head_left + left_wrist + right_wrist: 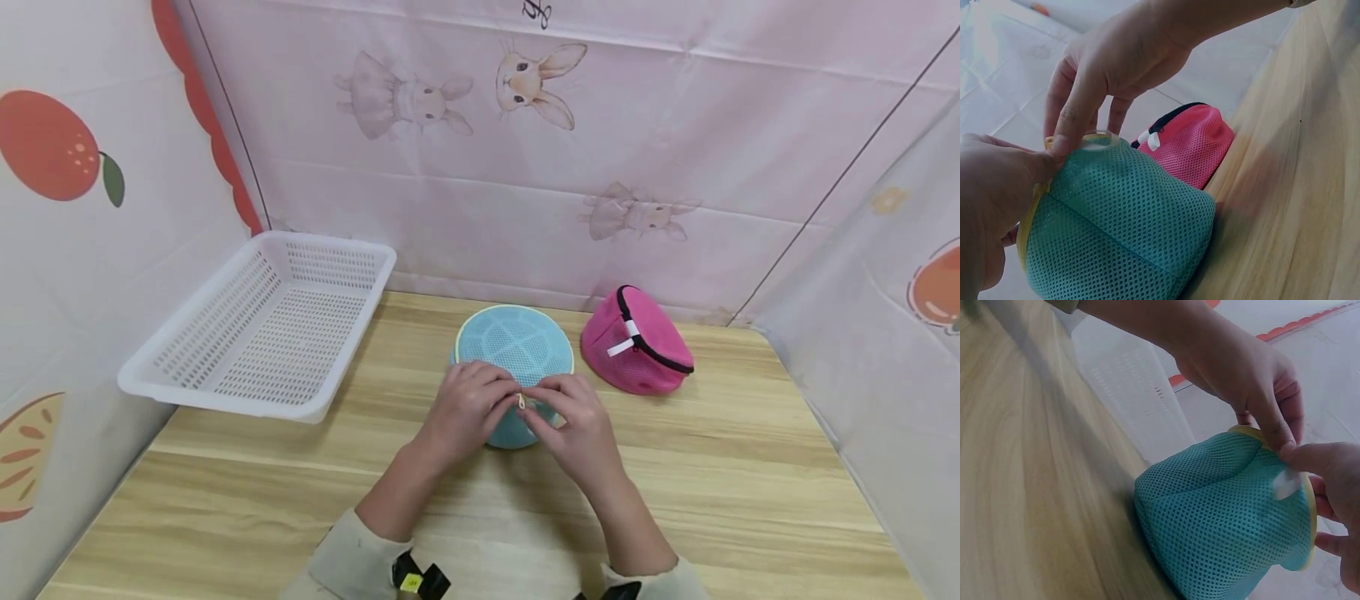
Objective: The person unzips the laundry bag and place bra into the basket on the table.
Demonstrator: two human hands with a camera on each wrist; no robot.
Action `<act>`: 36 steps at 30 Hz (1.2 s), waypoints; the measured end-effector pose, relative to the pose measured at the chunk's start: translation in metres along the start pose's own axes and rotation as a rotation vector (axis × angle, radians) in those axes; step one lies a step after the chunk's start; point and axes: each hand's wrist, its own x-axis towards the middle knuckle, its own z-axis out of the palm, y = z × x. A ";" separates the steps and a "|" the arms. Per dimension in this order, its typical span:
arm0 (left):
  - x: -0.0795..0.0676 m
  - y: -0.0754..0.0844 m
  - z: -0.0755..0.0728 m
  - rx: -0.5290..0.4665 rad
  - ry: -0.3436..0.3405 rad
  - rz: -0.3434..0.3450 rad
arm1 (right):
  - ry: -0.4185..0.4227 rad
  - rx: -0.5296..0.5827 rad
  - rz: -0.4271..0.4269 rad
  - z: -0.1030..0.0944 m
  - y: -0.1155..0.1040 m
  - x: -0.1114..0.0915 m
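Observation:
A teal mesh laundry bag [517, 337] with yellow zipper trim stands upright on the table, its round lid on top. My left hand [468, 408] pinches the zippered rim at the near side, thumb and forefinger together. Opposite it, my right hand [577, 421] pinches at the small pale zipper pull [521, 402], the fingertips of both hands meeting there. A whitish tab [1287, 484] shows at the rim in the right wrist view. In the left wrist view the mesh side [1122, 219] bulges out below the fingers.
Just right of the teal bag sits a pink mesh laundry bag [637, 342] with a black zipper and white tab. A white perforated plastic basket [352, 325] is at the left of the wooden table [750, 467]. Printed cloths [450, 208] hang behind and at both sides.

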 end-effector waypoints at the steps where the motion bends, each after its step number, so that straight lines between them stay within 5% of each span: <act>1: 0.000 0.000 0.000 0.002 0.004 0.003 | 0.015 -0.002 -0.015 0.001 0.000 0.000; 8: 0.001 0.002 0.000 -0.003 0.042 0.027 | 0.088 0.045 -0.053 0.005 0.001 0.000; 19: -0.001 0.000 -0.002 -0.015 0.019 -0.024 | 0.051 0.051 -0.163 0.006 0.000 0.001; 28: 0.000 0.001 -0.003 -0.043 0.038 0.010 | 0.051 0.180 -0.012 0.005 0.000 0.000; 36: 0.001 -0.001 -0.008 -0.081 0.048 0.001 | 0.138 0.180 0.071 0.005 -0.001 -0.001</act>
